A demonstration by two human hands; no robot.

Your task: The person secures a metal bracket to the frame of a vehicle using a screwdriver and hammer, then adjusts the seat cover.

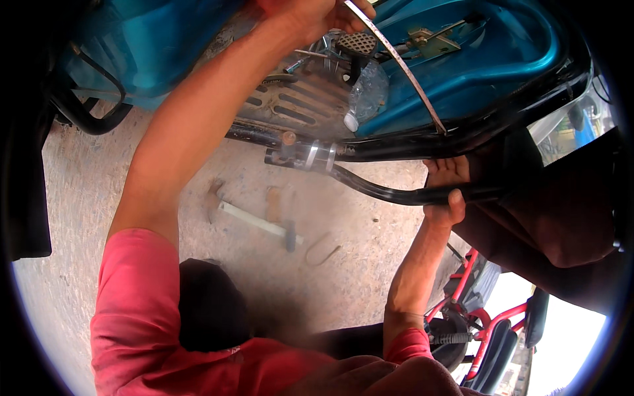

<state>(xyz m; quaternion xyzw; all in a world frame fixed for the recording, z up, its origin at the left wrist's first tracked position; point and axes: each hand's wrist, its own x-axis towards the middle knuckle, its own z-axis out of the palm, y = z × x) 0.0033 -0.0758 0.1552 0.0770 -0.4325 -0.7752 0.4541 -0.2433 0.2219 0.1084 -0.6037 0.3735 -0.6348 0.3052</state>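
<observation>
The curved black tube (386,193) runs across the centre right of the frame, just below a thick black rail (396,149) on the blue body (475,86). The right hand (450,178) supports the tube near its right portion: the thumb bends over the front, and the fingers extend behind it toward the rail, loosely enclosing the tube. This hold probably carries the weight of the free length, since the other end is located by silver bands (311,155) at centre. The left hand (310,14) is at the upper edge, beside the top of a metal strip (399,59). The frame edge cuts this hand; whether its fingers are closed on the strip cannot be told. The strip slopes down to the rail, which presumably steadies its lower end.

The hammer (251,219) lies on the ground (356,264) at centre left, apparently set within reach and clear of the tube.

Appearance of the tube: glossy black, round in section, with a gentle bend beside the bands and a straighter run toward the right.
</observation>
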